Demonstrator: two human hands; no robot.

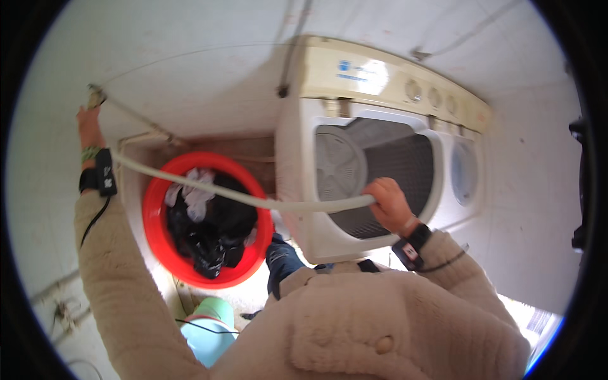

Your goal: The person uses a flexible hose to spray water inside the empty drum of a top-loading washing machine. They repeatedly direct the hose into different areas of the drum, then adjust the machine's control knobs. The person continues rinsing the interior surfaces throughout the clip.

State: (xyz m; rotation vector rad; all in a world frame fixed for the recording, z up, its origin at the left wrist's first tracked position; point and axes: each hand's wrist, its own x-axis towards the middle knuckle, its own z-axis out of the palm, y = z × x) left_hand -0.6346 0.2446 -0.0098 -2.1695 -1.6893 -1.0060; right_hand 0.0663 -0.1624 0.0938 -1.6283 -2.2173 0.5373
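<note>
Fingers of the right hand (pixel 391 206) curl around one end of a pale, flexible, tube-shaped hose (pixel 278 205), pinching it above the opening of a grey, ribbed wash tub (pixel 402 158), toward 3 o'clock from the middle of the view. Near 10 o'clock, the left hand (pixel 90 130) reaches up to a small metal tap (pixel 96 97); whether its fingers close on the tap or only rest against it, I cannot tell. Between the hands, the hose sags across a round, red plastic basin (pixel 154 218) at 8 o'clock, which holds dark and white clothes (pixel 197 199). Its far end is lost near the left wrist.

Judging by that smooth bend, the hose should be light and springy, not fragile, though perhaps slippery if wet. Best hold: just behind the tip, firm enough to resist twisting without flattening the wall.
</note>
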